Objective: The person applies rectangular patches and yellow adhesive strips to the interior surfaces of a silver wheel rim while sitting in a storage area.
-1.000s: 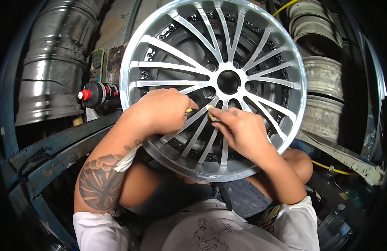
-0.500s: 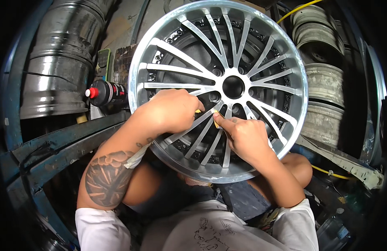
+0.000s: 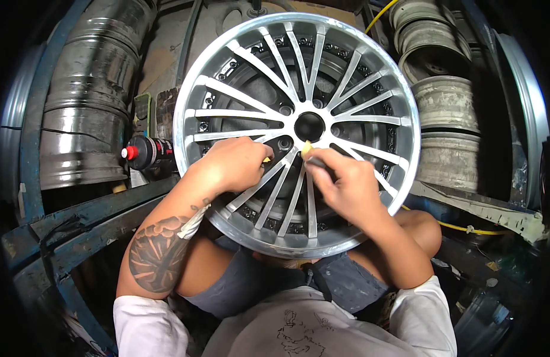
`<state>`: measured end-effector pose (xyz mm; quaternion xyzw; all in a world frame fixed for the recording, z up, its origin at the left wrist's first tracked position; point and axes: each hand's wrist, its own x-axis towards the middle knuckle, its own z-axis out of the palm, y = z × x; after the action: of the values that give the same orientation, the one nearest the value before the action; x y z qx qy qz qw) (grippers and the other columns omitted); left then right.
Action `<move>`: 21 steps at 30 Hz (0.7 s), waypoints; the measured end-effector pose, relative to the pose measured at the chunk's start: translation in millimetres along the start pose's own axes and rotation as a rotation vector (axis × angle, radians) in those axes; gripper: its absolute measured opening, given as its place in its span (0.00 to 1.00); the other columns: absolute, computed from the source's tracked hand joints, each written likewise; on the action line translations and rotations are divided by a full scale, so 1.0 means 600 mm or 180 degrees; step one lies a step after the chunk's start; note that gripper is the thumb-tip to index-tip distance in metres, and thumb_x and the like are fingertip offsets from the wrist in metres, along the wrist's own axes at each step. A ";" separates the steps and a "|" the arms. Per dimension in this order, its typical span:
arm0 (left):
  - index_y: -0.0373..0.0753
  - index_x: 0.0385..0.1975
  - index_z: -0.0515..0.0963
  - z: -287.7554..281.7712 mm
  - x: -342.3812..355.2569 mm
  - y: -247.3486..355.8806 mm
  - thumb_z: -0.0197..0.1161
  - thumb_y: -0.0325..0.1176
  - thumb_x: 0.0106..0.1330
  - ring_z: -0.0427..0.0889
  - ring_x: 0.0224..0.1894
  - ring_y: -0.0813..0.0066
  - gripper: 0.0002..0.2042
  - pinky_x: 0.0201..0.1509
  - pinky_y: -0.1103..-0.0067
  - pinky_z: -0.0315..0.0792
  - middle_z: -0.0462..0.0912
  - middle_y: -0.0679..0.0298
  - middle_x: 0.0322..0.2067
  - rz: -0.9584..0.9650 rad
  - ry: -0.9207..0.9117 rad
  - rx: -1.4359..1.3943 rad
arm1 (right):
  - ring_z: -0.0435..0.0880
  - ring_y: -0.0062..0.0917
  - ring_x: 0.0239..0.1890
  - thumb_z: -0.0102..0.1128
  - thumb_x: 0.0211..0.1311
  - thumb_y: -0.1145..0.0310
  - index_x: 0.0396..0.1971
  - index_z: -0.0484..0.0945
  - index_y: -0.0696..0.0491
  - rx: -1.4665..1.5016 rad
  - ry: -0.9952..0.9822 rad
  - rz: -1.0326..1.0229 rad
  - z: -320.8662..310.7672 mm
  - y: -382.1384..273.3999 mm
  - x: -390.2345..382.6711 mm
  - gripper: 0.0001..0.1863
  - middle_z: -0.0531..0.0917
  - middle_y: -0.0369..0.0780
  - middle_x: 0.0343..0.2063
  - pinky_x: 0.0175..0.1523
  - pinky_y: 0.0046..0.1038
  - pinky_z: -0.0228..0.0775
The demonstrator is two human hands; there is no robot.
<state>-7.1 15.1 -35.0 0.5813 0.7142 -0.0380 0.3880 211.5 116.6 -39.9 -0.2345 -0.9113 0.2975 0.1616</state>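
A large silver multi-spoke car wheel (image 3: 245, 235) lies face up in front of me, above my knees. Pinched between the thumb and fingers of my right hand (image 3: 352, 184) is a small piece of yellow sandpaper (image 3: 306, 147), at the spoke roots just below the centre hole. My left hand (image 3: 234, 166) is closed and rests over the spokes on the left side. A bit of yellow, seemingly sandpaper too, shows at its fingertips; the rest is hidden in the fist.
Left of the wheel, a dark bottle with a red cap (image 3: 147, 153) lies near a blue metal frame (image 3: 102, 208). Shiny wheel barrels (image 3: 87, 107) are stacked at the left, and dull unpolished rims (image 3: 447, 107) at the right. A yellow hose (image 3: 459, 227) runs along the right.
My right hand has moved from partway down a spoke toward the hub, its fingers now bent in a pinch. My left hand stays nearly in place on the wheel. The whole view has shifted slightly.
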 end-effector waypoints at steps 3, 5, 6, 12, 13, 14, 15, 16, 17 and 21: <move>0.39 0.47 0.85 -0.003 0.006 0.006 0.65 0.38 0.66 0.87 0.45 0.47 0.14 0.54 0.59 0.78 0.88 0.46 0.36 0.0082 0.0308 -0.0161 | 0.84 0.39 0.23 0.71 0.57 0.65 0.35 0.75 0.51 -0.0124 -0.0535 0.0017 0.016 0.004 -0.014 0.12 0.81 0.41 0.19 0.29 0.40 0.73; 0.38 0.42 0.86 0.007 0.013 0.015 0.67 0.45 0.67 0.87 0.41 0.46 0.16 0.50 0.58 0.79 0.87 0.46 0.32 -0.0033 0.0693 -0.0198 | 0.83 0.42 0.29 0.71 0.54 0.67 0.36 0.75 0.52 -0.0281 -0.0795 -0.0091 0.025 0.005 -0.018 0.14 0.80 0.42 0.26 0.35 0.43 0.74; 0.37 0.39 0.86 0.015 0.015 0.018 0.69 0.49 0.66 0.87 0.39 0.44 0.19 0.48 0.57 0.79 0.87 0.46 0.31 0.0013 0.0873 -0.0226 | 0.83 0.42 0.29 0.71 0.54 0.67 0.36 0.75 0.52 -0.0274 -0.0789 -0.0107 0.025 0.001 -0.016 0.14 0.80 0.42 0.26 0.35 0.43 0.74; 0.37 0.35 0.85 0.010 0.021 0.024 0.72 0.45 0.63 0.89 0.36 0.45 0.15 0.41 0.58 0.83 0.88 0.48 0.31 -0.0315 0.1304 -0.0021 | 0.82 0.44 0.41 0.73 0.54 0.68 0.42 0.75 0.55 -0.0318 -0.1019 -0.0076 0.021 -0.007 -0.012 0.18 0.78 0.45 0.36 0.44 0.44 0.76; 0.36 0.36 0.85 0.004 0.019 0.017 0.72 0.44 0.63 0.89 0.36 0.45 0.15 0.42 0.58 0.83 0.88 0.48 0.32 -0.0345 0.1259 0.0000 | 0.82 0.44 0.41 0.73 0.54 0.68 0.42 0.75 0.55 -0.0326 -0.1018 -0.0084 0.025 -0.004 -0.010 0.18 0.78 0.45 0.36 0.44 0.44 0.76; 0.36 0.37 0.84 -0.001 0.017 0.012 0.71 0.44 0.64 0.89 0.37 0.45 0.15 0.43 0.58 0.83 0.88 0.48 0.32 -0.0313 0.1258 -0.0041 | 0.83 0.43 0.40 0.72 0.54 0.69 0.44 0.76 0.54 -0.0264 -0.0912 -0.0168 0.030 0.000 -0.011 0.19 0.79 0.44 0.36 0.43 0.44 0.76; 0.36 0.37 0.84 -0.005 0.015 0.009 0.71 0.43 0.64 0.89 0.37 0.44 0.15 0.43 0.58 0.82 0.88 0.48 0.32 -0.0281 0.1257 -0.0081 | 0.83 0.43 0.39 0.72 0.54 0.69 0.46 0.76 0.54 -0.0203 -0.0804 -0.0251 0.033 0.001 -0.010 0.19 0.79 0.43 0.36 0.43 0.44 0.76; 0.36 0.37 0.84 -0.006 0.013 0.007 0.71 0.43 0.64 0.89 0.37 0.44 0.15 0.43 0.58 0.82 0.88 0.48 0.32 -0.0269 0.1263 -0.0083 | 0.83 0.43 0.39 0.72 0.54 0.69 0.46 0.76 0.54 -0.0216 -0.0800 -0.0248 0.032 -0.001 -0.009 0.19 0.79 0.43 0.36 0.43 0.44 0.76; 0.37 0.38 0.84 -0.007 0.010 0.002 0.71 0.43 0.64 0.88 0.37 0.44 0.14 0.44 0.57 0.81 0.87 0.47 0.31 -0.0292 0.1214 -0.0129 | 0.83 0.41 0.37 0.71 0.56 0.69 0.46 0.78 0.53 -0.0281 -0.0802 -0.0238 0.034 -0.005 -0.005 0.18 0.79 0.41 0.34 0.42 0.43 0.76; 0.38 0.39 0.84 -0.009 -0.003 0.002 0.70 0.43 0.65 0.87 0.38 0.43 0.14 0.45 0.56 0.79 0.87 0.46 0.30 -0.0216 0.1046 -0.0321 | 0.83 0.34 0.33 0.68 0.59 0.69 0.48 0.85 0.51 -0.0711 -0.0874 -0.0525 0.033 -0.009 0.000 0.15 0.81 0.37 0.30 0.38 0.37 0.74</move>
<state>-8.7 16.7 -29.7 0.5351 0.7882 0.0803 0.2931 201.0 103.6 -52.0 -0.1327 -0.9682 0.2095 0.0326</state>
